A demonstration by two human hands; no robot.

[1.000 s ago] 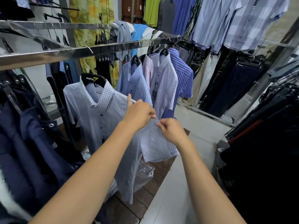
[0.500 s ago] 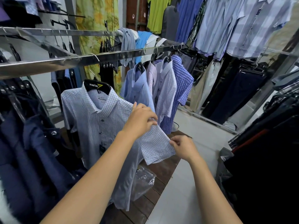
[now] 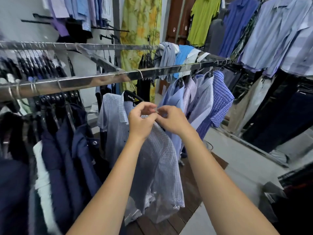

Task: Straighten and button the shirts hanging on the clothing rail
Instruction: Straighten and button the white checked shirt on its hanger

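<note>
Both hands are now working at the neck of the checked shirt (image 3: 116,133), having risen from the sleeve and lower front where they were a moment ago; the right hand (image 3: 172,120) has travelled the farther, coming up from well below. The left hand (image 3: 141,122) and the right hand are meeting fingertip to fingertip just under the collar, each with its fingers curled and apparently pinching one edge of the front opening. Motion blur is hiding whether a button lies between them.

The shirt is hanging from a black hanger (image 3: 131,97) on the clothing rail (image 3: 101,80), left of the neighbouring shirts (image 3: 201,102) and right of the dark garments (image 3: 67,150). Its long axis is running straight down from the hands towards a plastic bag (image 3: 152,212) at the hem. The front opening is therefore lying directly below both hands, with the left edge under the left hand and the right edge under the right, so neither is nearer. Any further buttoning would probably be proceeding downward along that line.
</note>
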